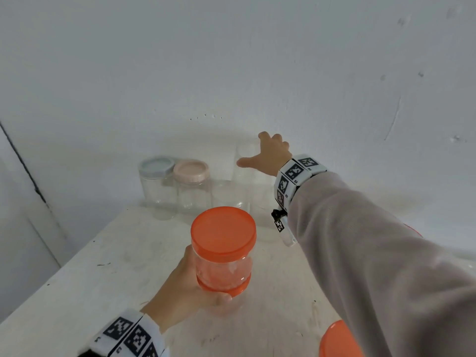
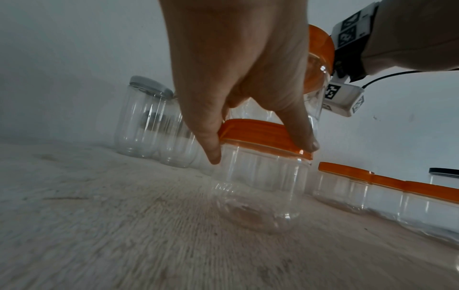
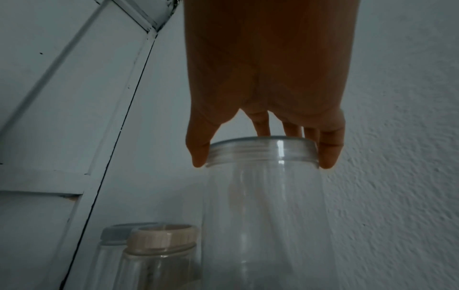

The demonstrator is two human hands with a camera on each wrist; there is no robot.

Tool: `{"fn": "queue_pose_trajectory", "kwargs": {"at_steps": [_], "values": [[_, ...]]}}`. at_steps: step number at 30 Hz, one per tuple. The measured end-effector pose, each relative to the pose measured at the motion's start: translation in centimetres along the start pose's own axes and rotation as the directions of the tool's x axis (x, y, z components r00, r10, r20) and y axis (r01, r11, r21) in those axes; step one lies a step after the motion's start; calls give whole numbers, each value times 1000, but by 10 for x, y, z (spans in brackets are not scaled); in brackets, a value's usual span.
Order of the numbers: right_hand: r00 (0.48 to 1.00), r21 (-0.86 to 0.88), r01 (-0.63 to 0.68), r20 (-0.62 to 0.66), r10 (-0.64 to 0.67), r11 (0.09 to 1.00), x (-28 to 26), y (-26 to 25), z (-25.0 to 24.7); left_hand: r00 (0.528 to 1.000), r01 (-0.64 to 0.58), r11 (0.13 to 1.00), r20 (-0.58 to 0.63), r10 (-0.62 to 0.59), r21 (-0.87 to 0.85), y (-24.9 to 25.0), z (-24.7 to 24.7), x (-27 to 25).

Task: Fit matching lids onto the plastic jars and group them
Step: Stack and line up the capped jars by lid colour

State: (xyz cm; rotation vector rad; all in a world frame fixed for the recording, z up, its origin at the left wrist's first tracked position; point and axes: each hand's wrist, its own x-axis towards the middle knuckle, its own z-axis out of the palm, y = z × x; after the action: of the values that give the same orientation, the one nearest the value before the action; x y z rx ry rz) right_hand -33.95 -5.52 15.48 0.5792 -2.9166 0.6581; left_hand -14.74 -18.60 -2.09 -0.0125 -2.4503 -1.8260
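My left hand (image 1: 190, 284) grips the orange lid (image 2: 263, 133) of a clear jar (image 2: 261, 192) standing on the white table (image 1: 108, 266). A second orange-lidded jar (image 1: 223, 243) stands stacked on that lid. My right hand (image 1: 257, 153) reaches to the back wall and holds the threaded open rim of a tall clear jar (image 3: 263, 206) with no lid. Its thumb is on the left side of the rim and its fingers (image 3: 330, 149) are on the right and far side.
A grey-lidded jar (image 1: 155, 167) and a beige-lidded jar (image 1: 191, 171) stand at the back left against the wall. A lidless clear jar (image 1: 229, 195) stands beside them. A row of orange-lidded jars (image 2: 345, 172) lines the right side, with a black lid (image 2: 444, 172) beyond.
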Motion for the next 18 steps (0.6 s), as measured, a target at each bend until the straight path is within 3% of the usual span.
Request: {"fn": "queue_pose_trajectory", "kwargs": {"at_steps": [6, 18], "values": [[1000, -100, 7, 26, -5, 995, 6, 0, 7, 1000, 6, 1000, -8, -5, 11, 0, 1, 0], [980, -16, 173, 98, -170, 985, -35, 38, -17, 998, 68, 995, -15, -67, 78, 2, 0, -1]]}}
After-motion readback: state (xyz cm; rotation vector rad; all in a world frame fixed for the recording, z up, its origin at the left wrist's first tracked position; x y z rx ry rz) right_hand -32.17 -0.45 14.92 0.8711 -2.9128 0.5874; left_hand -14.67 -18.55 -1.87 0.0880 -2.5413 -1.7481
